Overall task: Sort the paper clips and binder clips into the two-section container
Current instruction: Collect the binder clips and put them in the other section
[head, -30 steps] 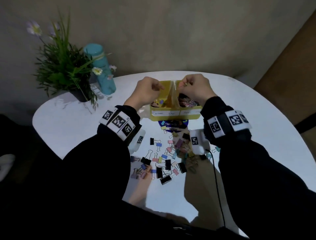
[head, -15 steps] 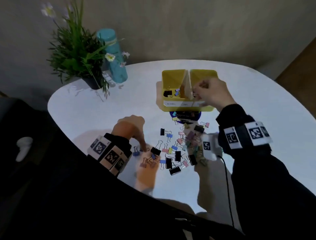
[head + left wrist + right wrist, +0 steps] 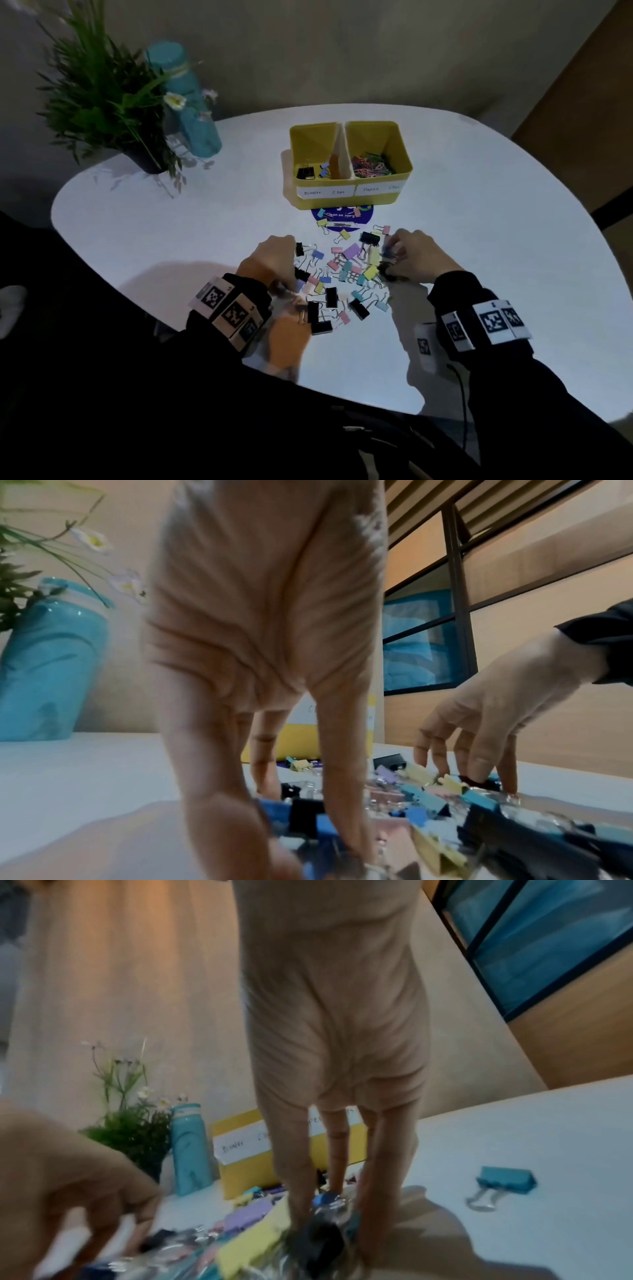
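Note:
The yellow two-section container (image 3: pixel 349 197) stands mid-table; its left section holds a few binder clips (image 3: pixel 308 172), its right section coloured paper clips (image 3: pixel 371 166). In front of it lies a pile of black and pastel binder clips (image 3: pixel 342 274). My left hand (image 3: pixel 291 284) is down at the pile's left edge, thumb and forefinger closing on a blue binder clip (image 3: pixel 323 829); the view is blurred. My right hand (image 3: pixel 388 263) is at the pile's right edge, its fingers pinching a black binder clip (image 3: pixel 322 1231).
A potted plant (image 3: pixel 102 96) and a teal bottle (image 3: pixel 191 113) stand at the back left of the white round table (image 3: pixel 171 222). A round blue sticker (image 3: pixel 342 216) lies under the container's front. One teal binder clip (image 3: pixel 507 1177) lies apart on the right.
Both hands left the container and came down to the pile, the left first, then the right. The head camera has shifted, so the container now shows unobstructed.

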`<state>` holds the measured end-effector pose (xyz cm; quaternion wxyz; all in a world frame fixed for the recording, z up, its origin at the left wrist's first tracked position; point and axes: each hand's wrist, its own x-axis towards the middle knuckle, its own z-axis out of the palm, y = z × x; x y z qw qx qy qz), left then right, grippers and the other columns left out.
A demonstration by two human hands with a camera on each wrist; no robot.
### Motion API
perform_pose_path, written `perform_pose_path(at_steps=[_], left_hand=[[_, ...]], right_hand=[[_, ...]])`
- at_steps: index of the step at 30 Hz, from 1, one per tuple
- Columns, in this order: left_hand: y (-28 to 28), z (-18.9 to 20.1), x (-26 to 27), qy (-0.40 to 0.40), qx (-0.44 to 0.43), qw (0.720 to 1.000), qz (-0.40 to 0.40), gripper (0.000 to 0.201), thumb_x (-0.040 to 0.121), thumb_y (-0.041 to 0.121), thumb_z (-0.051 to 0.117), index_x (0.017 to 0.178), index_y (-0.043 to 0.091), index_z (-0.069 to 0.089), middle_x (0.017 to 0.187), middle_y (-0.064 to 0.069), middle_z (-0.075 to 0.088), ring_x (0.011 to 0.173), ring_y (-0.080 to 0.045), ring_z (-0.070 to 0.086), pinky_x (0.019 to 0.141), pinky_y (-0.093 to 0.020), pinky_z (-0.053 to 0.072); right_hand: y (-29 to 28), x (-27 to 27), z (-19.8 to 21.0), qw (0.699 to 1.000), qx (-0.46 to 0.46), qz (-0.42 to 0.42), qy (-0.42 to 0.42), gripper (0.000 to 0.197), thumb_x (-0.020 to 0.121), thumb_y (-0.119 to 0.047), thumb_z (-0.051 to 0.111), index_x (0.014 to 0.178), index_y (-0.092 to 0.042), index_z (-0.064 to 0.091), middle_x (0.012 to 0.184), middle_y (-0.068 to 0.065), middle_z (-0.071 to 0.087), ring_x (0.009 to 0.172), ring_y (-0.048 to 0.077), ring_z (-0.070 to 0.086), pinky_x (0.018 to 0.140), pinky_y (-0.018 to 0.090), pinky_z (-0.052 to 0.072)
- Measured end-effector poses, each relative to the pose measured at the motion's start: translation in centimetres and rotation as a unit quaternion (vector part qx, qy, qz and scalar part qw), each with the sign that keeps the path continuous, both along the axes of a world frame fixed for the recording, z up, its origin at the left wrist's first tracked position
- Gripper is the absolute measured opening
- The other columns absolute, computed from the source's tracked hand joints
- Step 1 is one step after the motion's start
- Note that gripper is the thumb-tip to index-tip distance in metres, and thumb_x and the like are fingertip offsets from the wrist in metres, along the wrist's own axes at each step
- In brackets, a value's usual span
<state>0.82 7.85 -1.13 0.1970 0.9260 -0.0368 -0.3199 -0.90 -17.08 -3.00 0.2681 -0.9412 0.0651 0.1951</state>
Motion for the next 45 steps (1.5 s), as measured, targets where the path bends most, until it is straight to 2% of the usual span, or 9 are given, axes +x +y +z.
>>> perform_pose_path(at_steps=[4,8,13,19,24,30,36,40,45], left_hand=[[-0.8,-0.2,0.4,-0.003,-0.083,0.995,0.055,0.060,0.072,0.012,0.079,0.115,0.009,0.038,0.100,-0.016,0.058,0.064,-0.025,0.062,0.057,-0.039,0.057],[-2.0,-0.6,0.3,-0.042,-0.049,0.997,0.037,0.092,0.048,0.035,0.093,0.117,0.018,0.034,0.106,-0.006,0.045,0.089,-0.025,0.057,0.056,-0.038,0.059],[-3.8,-1.9,1.1,-0.099,0.022,0.995,-0.001,0.081,0.065,0.040,0.081,0.127,0.019,0.034,0.116,-0.012,0.045,0.097,-0.030,0.051,0.073,-0.038,0.049],[-4.0,-2.7,2.4,-0.110,-0.003,0.994,-0.007,0.041,0.083,0.025,0.066,0.116,0.020,0.041,0.112,-0.017,0.048,0.084,-0.032,0.051,0.066,-0.035,0.043],[-3.2,-2.2,3.3,-0.081,-0.080,0.993,0.009,0.033,0.080,0.012,0.066,0.100,0.020,0.041,0.093,-0.014,0.050,0.057,-0.024,0.051,0.050,-0.036,0.055],[-3.1,-2.1,3.6,-0.135,-0.069,0.988,0.002,0.038,0.078,0.012,0.071,0.097,0.019,0.039,0.090,-0.010,0.053,0.068,-0.024,0.050,0.045,-0.025,0.035],[-2.1,-2.7,3.5,-0.125,-0.140,0.981,0.044,0.040,0.073,0.007,0.072,0.093,0.022,0.040,0.097,-0.015,0.054,0.071,-0.033,0.060,0.054,-0.035,0.055],[-0.9,-2.4,3.2,-0.108,-0.225,0.966,0.068,0.037,0.070,-0.008,0.068,0.079,0.017,0.042,0.080,-0.007,0.044,0.064,-0.026,0.045,0.048,-0.029,0.052],[0.9,1.1,2.5,-0.107,-0.306,0.942,0.085,0.031,0.072,-0.011,0.068,0.083,0.012,0.051,0.088,-0.019,0.056,0.063,-0.033,0.066,0.061,-0.045,0.061]], right_hand=[[0.4,-0.3,0.8,0.998,0.048,-0.014,0.029,0.078,0.063,-0.033,0.088,0.127,-0.025,0.044,0.120,0.008,0.040,0.099,0.024,0.051,0.075,0.031,0.044],[1.6,-1.0,0.4,0.999,-0.013,0.010,0.041,0.102,0.051,-0.042,0.092,0.132,-0.032,0.031,0.123,0.006,0.027,0.112,0.032,0.044,0.092,0.044,0.047],[3.7,0.6,-1.4,0.999,0.033,-0.004,0.002,0.085,0.058,-0.043,0.086,0.128,-0.024,0.041,0.125,0.008,0.031,0.118,0.032,0.045,0.100,0.045,0.045],[4.9,2.0,-2.5,0.999,-0.019,-0.040,-0.013,0.037,0.084,-0.033,0.066,0.113,-0.015,0.051,0.125,0.013,0.034,0.111,0.041,0.048,0.098,0.044,0.044],[4.0,2.8,-2.7,0.997,0.038,-0.054,-0.032,0.012,0.086,-0.026,0.066,0.090,-0.016,0.060,0.117,0.013,0.049,0.090,0.021,0.043,0.078,0.029,0.038],[3.6,2.8,-2.8,0.991,0.103,-0.069,-0.058,0.018,0.089,-0.025,0.065,0.075,-0.016,0.058,0.106,0.019,0.059,0.107,0.031,0.052,0.074,0.028,0.035],[5.1,1.9,-2.6,0.998,0.037,-0.050,-0.032,0.068,0.059,-0.048,0.086,0.106,-0.018,0.048,0.117,0.009,0.035,0.104,0.032,0.048,0.094,0.041,0.047],[5.3,2.3,-2.4,0.999,0.039,-0.020,-0.024,0.059,0.066,-0.039,0.085,0.108,-0.015,0.052,0.114,0.011,0.038,0.099,0.030,0.048,0.085,0.035,0.046],[4.3,2.9,-1.7,0.997,0.065,-0.007,-0.027,0.031,0.072,-0.019,0.083,0.093,-0.006,0.065,0.093,0.007,0.054,0.086,0.019,0.049,0.061,0.018,0.039]])
